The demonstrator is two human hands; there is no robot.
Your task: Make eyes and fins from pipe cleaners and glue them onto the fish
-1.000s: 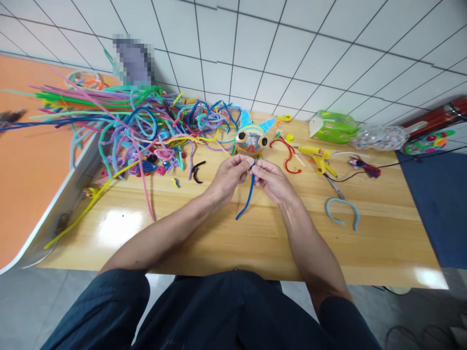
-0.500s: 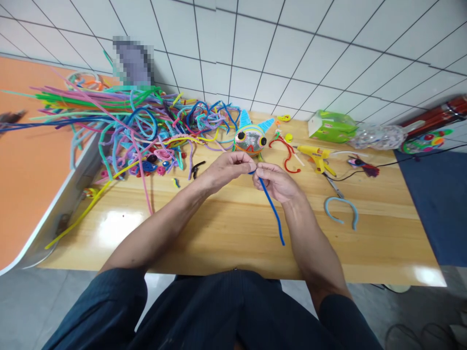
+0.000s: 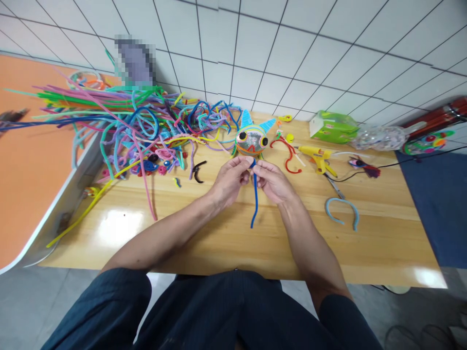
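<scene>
A blue pipe cleaner (image 3: pixel 255 199) is pinched at its upper end between both hands, above the middle of the table. My left hand (image 3: pixel 233 179) grips that end from the left, its fingers closed. From the right, my right hand (image 3: pixel 272 181) pinches it close beside the left fingertips. The long tail hangs down between my wrists. At the held end the blue shows as a small bend or coil, mostly covered by my fingers. Just beyond my fingertips stands a craft figure (image 3: pixel 251 140) with light-blue ears, big black-and-yellow eyes and a red mouth.
A tangled heap of coloured pipe cleaners (image 3: pixel 146 126) fills the back left. To the right lie red pipe cleaner pieces (image 3: pixel 291 158), a yellow glue gun (image 3: pixel 315 156), scissors (image 3: pixel 335 187) and a light-blue curved piece (image 3: pixel 342 203). A green packet (image 3: pixel 333 127) stands against the tiled wall.
The blue tail has swung from slanting rightward to hanging nearly straight down. My left hand has turned and shifted slightly, and the held end of the pipe cleaner now points up.
</scene>
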